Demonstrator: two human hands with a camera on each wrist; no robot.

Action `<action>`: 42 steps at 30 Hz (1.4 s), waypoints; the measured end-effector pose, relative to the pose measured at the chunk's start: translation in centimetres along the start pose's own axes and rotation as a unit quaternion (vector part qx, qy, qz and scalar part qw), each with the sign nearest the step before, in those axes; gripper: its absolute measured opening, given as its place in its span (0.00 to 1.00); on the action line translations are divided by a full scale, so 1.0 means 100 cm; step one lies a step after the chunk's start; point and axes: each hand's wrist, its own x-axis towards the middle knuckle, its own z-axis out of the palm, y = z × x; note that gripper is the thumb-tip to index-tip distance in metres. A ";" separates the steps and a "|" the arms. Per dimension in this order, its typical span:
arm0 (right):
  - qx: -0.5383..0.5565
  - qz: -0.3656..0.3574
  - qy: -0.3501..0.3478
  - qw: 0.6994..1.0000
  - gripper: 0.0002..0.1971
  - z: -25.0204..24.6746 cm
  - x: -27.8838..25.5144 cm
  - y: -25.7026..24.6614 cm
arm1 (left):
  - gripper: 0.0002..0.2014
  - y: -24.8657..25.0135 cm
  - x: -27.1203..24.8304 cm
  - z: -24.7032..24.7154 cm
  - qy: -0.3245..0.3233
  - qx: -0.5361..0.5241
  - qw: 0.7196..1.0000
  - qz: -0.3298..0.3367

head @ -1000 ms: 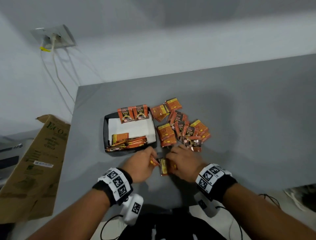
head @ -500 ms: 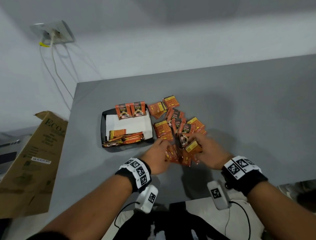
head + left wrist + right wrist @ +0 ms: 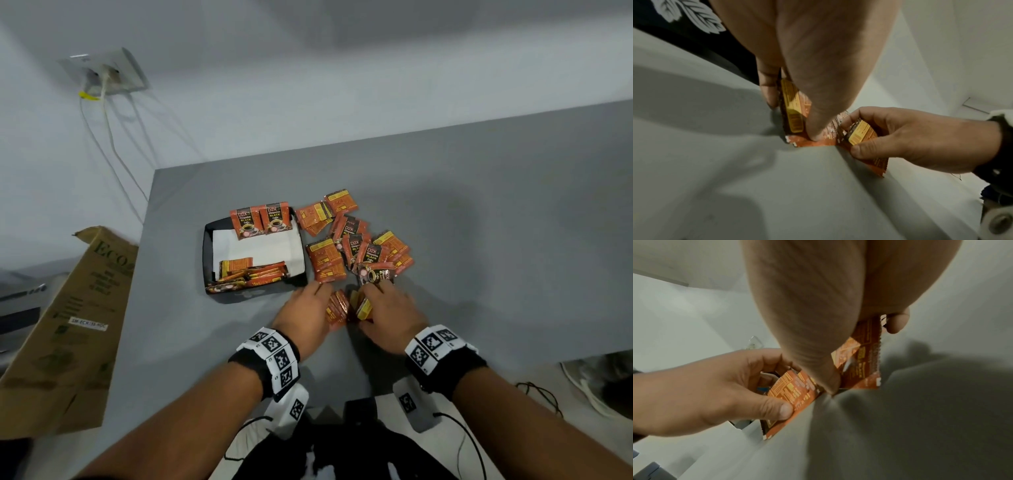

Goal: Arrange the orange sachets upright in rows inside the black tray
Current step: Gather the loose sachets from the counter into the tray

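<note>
Orange sachets (image 3: 337,306) stand pinched between both hands' fingers (image 3: 768,91).

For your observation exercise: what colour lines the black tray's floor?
White, a sheet lining in the black tray; head view shows it best.

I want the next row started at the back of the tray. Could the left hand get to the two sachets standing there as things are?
Probably not yet. The left hand holds a sachet in its grip. The path to the standing sachets over the black tray looks open, but the hand must first free itself.
</note>
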 end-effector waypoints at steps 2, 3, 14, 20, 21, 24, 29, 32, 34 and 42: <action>-0.004 -0.006 0.018 1.000 0.29 0.001 0.001 0.000 | 0.36 -0.001 -0.003 -0.002 0.008 0.002 1.000 0.011; -0.006 -0.010 0.020 1.000 0.29 0.001 0.001 -0.001 | 0.36 -0.002 -0.005 -0.003 0.011 0.012 1.000 0.017; -0.001 0.003 -0.018 1.000 0.33 -0.004 0.007 -0.007 | 0.34 -0.011 -0.011 -0.004 0.018 0.059 0.997 0.050; 0.073 0.016 -0.032 0.997 0.32 -0.001 0.003 -0.009 | 0.27 -0.009 -0.009 0.000 0.008 0.091 0.993 0.074; 0.080 0.015 -0.033 0.996 0.31 -0.001 0.003 -0.007 | 0.26 -0.008 -0.011 -0.001 0.003 0.070 0.994 0.081; 0.116 0.016 -0.012 0.993 0.27 -0.006 0.004 -0.001 | 0.20 -0.010 -0.016 -0.009 -0.020 -0.065 0.997 0.034; 0.107 0.023 0.028 0.994 0.24 -0.023 0.019 0.009 | 0.16 -0.008 -0.002 -0.009 -0.015 -0.007 0.999 0.031; 0.046 0.013 0.067 0.997 0.26 -0.028 0.030 0.013 | 0.22 0.000 0.000 -0.004 -0.071 0.054 0.996 0.022; 0.007 0.001 0.085 0.996 0.28 -0.030 0.036 0.014 | 0.20 0.001 -0.002 -0.002 -0.080 0.075 0.993 0.033; -0.064 -0.011 0.089 0.994 0.27 -0.024 0.045 0.016 | 0.25 0.006 -0.006 -0.011 -0.077 -0.039 0.996 0.012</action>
